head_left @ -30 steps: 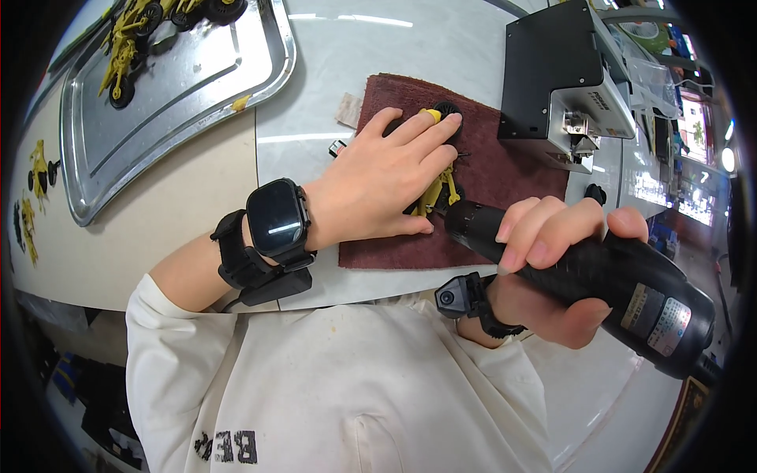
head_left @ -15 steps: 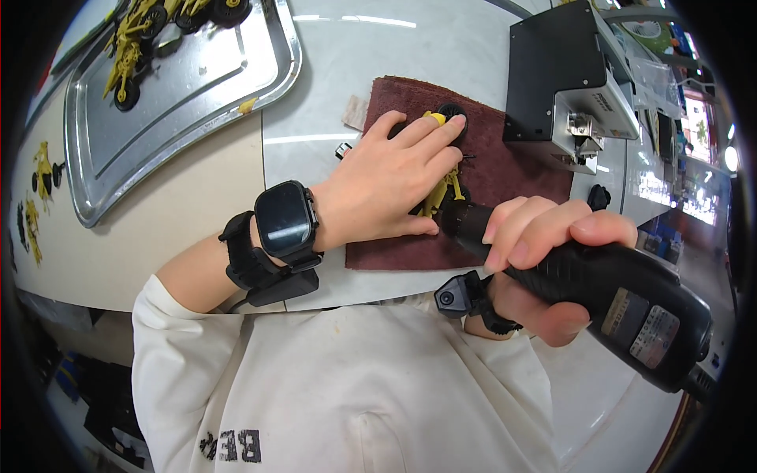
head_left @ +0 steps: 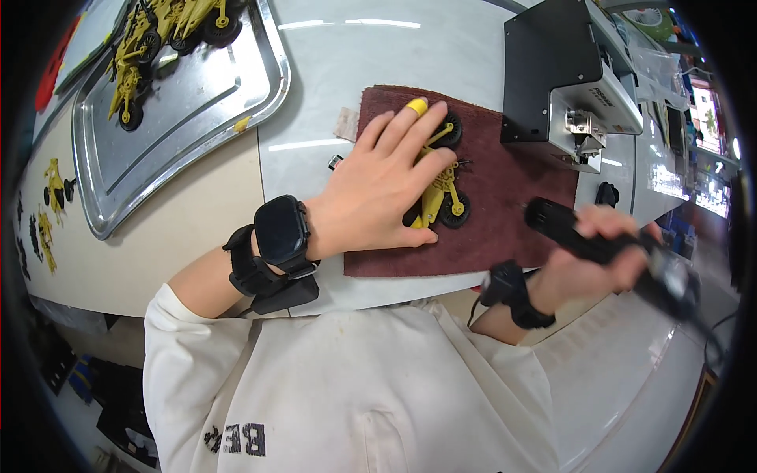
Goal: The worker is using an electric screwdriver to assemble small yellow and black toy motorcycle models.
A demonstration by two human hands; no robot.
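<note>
A yellow toy motorbike (head_left: pixel 441 191) with black wheels lies on a dark red cloth (head_left: pixel 505 189). Over its left part spreads my left hand (head_left: pixel 374 177), holding it down, with the thumb at its near end and the fingers reaching across to the far wheel; that part of the toy is hidden. A yellow band wraps one finger of this hand. To the right of the cloth's near corner, my right hand (head_left: pixel 595 256) grips a black electric screwdriver (head_left: pixel 556 223). Its tip points up and left, apart from the toy, and motion blurs both hand and tool.
A metal tray (head_left: pixel 181 158) at the far left carries several yellow toy motorbikes (head_left: pixel 162 35). Loose yellow and black parts (head_left: pixel 51 205) lie left of it. A black and silver boxy machine (head_left: pixel 548 79) stands beyond the cloth's right side. A cord trails from the screwdriver.
My right hand has drawn the screwdriver off the toy, to the right. The toy's near wheel now shows. My left hand remains on the toy, shifted slightly left.
</note>
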